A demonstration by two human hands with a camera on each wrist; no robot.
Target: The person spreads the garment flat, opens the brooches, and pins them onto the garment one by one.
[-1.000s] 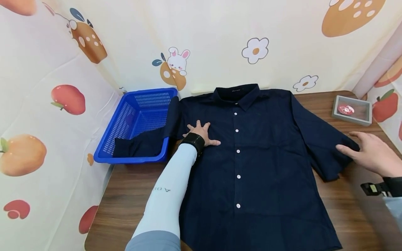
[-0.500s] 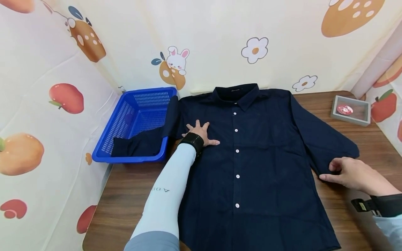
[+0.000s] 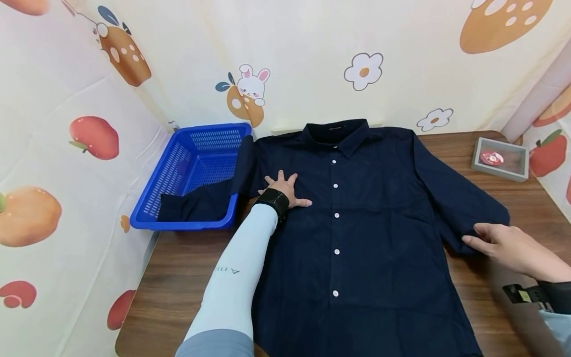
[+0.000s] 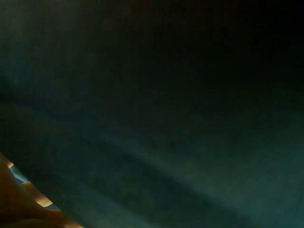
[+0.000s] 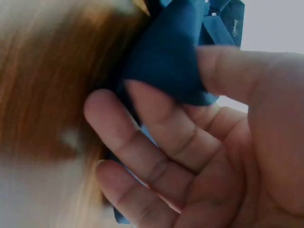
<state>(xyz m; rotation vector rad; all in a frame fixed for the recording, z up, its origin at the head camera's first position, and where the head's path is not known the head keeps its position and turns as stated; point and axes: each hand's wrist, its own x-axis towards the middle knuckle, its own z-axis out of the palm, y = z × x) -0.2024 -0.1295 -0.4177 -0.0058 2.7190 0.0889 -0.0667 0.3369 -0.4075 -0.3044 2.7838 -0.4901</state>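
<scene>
A navy button-up shirt [image 3: 379, 238] lies front side up with its collar at the far side. My left hand [image 3: 284, 192] rests on its left chest, fingers spread. The left wrist view is almost filled by dark cloth, with a bit of the fingers [image 4: 35, 194] at its lower left corner. At the right, my right hand [image 3: 504, 245] holds the edge of the right sleeve [image 3: 464, 208] between thumb and index finger. In the right wrist view a fold of the sleeve [image 5: 166, 57] passes between them, while the other fingers are loosely bent below.
A blue plastic basket [image 3: 183, 226] stands at the left, with the shirt's left sleeve [image 3: 200, 202] draped over its rim into it. A small grey tray [image 3: 499, 171] holding a red-and-white item sits at the back right of the wooden table [image 3: 187, 277]. Printed cloth walls surround it.
My right hand has come from beyond the right sleeve's end to its lower edge, then shifted slightly outward. The sleeve's end looks more rounded. My left hand has stayed in place.
</scene>
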